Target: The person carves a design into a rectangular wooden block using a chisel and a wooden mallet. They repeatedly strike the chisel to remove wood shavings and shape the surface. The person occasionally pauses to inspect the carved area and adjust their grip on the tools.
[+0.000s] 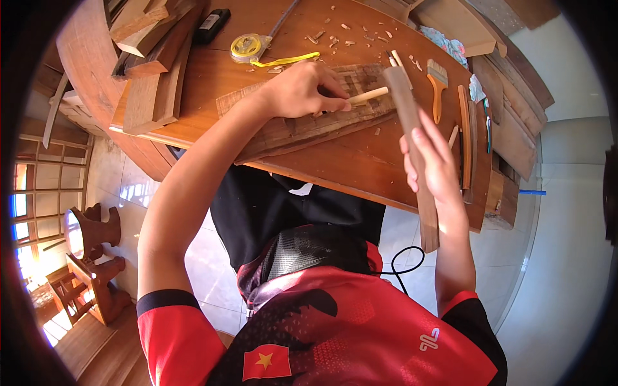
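Note:
My left hand (pixel 297 91) pinches a pale wooden dowel (pixel 373 94) between thumb and fingers, above a rough dark wooden board (pixel 283 138) lying across the table. The dowel's free end points right. My right hand (pixel 439 170) grips a long flat dark wooden strip (pixel 425 209), held nearly upright in the picture. Its upper part is smeared by motion and lies close to the dowel's end; I cannot tell whether they touch. Behind the strip's top, more thin pale sticks (pixel 395 58) rest on the table, partly hidden.
On the wooden table (pixel 351 174) lie a yellow tape measure (pixel 248 48), a black device (pixel 212 26), a paintbrush (pixel 438 90) and scattered wood shavings (pixel 335 42). Thick wood offcuts (pixel 154 103) are piled at left. Narrow strips (pixel 465 135) and stacked boards (pixel 508 122) line the right side.

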The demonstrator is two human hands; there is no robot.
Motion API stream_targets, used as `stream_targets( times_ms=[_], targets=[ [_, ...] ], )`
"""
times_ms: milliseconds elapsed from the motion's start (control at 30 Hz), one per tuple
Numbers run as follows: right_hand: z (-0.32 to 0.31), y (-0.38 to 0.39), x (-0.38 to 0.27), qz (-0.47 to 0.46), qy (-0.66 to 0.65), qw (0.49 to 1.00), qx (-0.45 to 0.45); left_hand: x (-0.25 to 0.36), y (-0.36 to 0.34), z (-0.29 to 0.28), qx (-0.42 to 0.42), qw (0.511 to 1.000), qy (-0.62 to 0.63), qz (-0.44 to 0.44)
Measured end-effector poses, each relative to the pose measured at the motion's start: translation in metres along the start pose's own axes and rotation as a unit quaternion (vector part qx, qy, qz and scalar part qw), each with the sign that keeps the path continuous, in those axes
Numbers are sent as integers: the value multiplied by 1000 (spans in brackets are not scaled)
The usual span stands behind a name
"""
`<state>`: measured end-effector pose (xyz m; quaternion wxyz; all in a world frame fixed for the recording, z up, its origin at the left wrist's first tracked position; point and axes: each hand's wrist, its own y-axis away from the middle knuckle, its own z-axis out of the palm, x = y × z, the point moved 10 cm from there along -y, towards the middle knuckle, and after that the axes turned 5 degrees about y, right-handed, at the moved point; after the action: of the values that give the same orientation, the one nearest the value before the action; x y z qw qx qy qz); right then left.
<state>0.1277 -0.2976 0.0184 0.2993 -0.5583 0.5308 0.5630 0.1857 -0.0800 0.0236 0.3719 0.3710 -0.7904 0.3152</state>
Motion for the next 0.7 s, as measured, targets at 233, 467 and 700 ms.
stream_targets(
  times_ms=[233,467,700],
  targets=[
    [-1,3,6,12,-19,1000,22,-1,-4,3,-27,1000,-3,-10],
    [-1,-1,3,15,-34,998,45,-5,-4,1,-20,1000,-2,7],
    [-17,-5,-3,-28,-62,990,121,-2,0,-1,-16,999,-25,-11]
  ],
)
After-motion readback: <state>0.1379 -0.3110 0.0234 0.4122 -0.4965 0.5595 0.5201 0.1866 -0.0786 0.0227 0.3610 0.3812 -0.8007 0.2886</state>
